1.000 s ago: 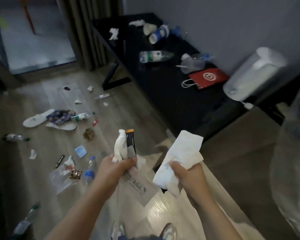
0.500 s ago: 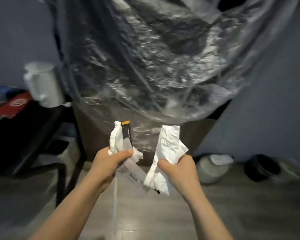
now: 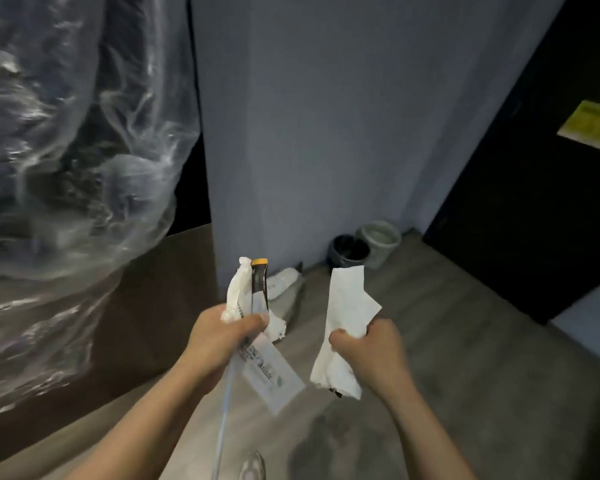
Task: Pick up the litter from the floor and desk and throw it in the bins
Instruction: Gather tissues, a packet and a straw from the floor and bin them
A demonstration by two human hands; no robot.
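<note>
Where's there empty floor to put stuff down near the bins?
Bare grey wood floor stretches between the black round bin, the pale grey round bin, the dark door and the right hand gripping white paper. It's crowded at the blue-grey wall corner, where a white slipper lies left of the bins.

No words here can be read. The white wrapper (image 3: 271,372) in the left hand (image 3: 222,341) has dark print, but it is too blurry. The yellow sign (image 3: 593,128) on the black door (image 3: 534,202) has tiny print, too small to read.
</note>
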